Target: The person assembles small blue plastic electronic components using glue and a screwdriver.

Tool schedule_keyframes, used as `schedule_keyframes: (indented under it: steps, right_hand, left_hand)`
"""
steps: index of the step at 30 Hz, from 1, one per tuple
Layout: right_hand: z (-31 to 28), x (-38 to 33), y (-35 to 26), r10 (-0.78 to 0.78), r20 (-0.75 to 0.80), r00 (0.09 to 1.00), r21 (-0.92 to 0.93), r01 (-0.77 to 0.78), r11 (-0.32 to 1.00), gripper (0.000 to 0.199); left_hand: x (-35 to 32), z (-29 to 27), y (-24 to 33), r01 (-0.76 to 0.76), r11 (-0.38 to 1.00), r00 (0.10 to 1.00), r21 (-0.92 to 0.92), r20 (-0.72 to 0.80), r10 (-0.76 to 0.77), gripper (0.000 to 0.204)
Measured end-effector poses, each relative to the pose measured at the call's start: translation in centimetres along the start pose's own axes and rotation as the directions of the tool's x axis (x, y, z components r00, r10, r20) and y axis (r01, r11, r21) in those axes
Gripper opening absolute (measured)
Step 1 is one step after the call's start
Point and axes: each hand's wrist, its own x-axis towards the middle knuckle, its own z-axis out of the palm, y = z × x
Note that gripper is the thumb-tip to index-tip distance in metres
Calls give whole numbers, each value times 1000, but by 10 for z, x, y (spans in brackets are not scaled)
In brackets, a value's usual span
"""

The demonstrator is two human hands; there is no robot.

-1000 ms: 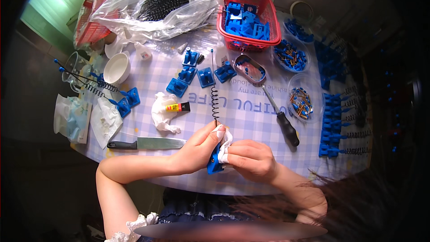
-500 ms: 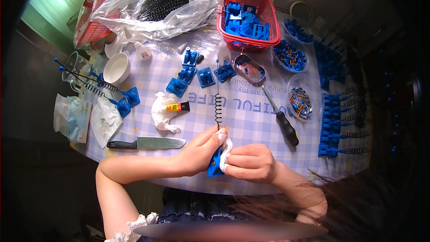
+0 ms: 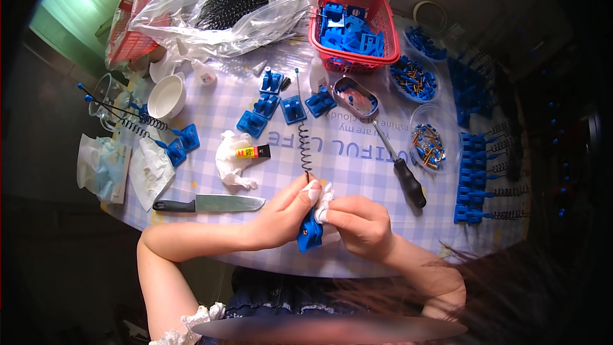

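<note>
1. At the near edge of the checked tablecloth point(image 3: 357, 172), far left: crumpled clear wrappers point(image 3: 102, 166), a white bowl point(image 3: 166, 97), and two blue bases with black coil-and-rod antennas point(image 3: 128, 121) lying flat, rods aimed left and away.
2. Left of centre: a kitchen knife point(image 3: 207, 204) flat on the cloth, black handle to the left, blade tip toward the hands; just beyond, a small glue tube point(image 3: 253, 152) on a wad of white tissue point(image 3: 231, 165).
3. Centre, front: left hand point(image 3: 281, 217) curled around a blue plastic base point(image 3: 310, 235), thumb and fingertips pinched at its top, where the black coiled spring point(image 3: 304, 147) enters.
4. Same spot: spring's long axis straight away from the body, coil low, thin rod rising toward the far side of the table, base hanging below the fingers over the table edge.
5. Immediately right: right hand point(image 3: 357, 223) closed on a scrap of white tissue point(image 3: 324, 197), pressed against the joint of spring and base; both hands touching the piece, neither nearer.
6. Right of the hands: a black-handled screwdriver point(image 3: 399, 169) angled away and left, clear of the fingers.
7. Farther right: two clear dishes of small metal parts point(image 3: 426, 144), then a row of finished blue bases with springs point(image 3: 476, 179) along the edge.
8. Back of the table: a red basket point(image 3: 348, 25) of blue parts and a clear bag point(image 3: 223, 6) of black springs.
</note>
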Motion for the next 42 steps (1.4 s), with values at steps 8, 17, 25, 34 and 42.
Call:
schedule_keyframes:
  steps: [8, 17, 25, 34, 42]
  right_hand:
    - [-3, 0, 1, -35, -7, 999, 125, 36, 991, 22]
    - [-10, 6, 6, -326, 132, 936, -8, 330, 944, 23]
    - [-11, 6, 4, -308, 165, 937, -13, 315, 949, 22]
    - [-8, 6, 6, -337, 116, 935, 22, 336, 941, 19]
    - [-6, 3, 6, -245, 107, 964, 81, 237, 968, 19]
  left_hand:
    - [2, -5, 4, 110, 982, 993, -152, -19, -114, 19]
    - [1, -2, 0, 158, 980, 987, -122, 33, -155, 21]
    - [1, 2, 1, 208, 973, 978, -100, 22, -207, 21]
    - [-1, 1, 0, 208, 976, 978, -69, 28, -207, 22]
    - [0, 0, -3, 162, 985, 987, -62, -3, -163, 22]
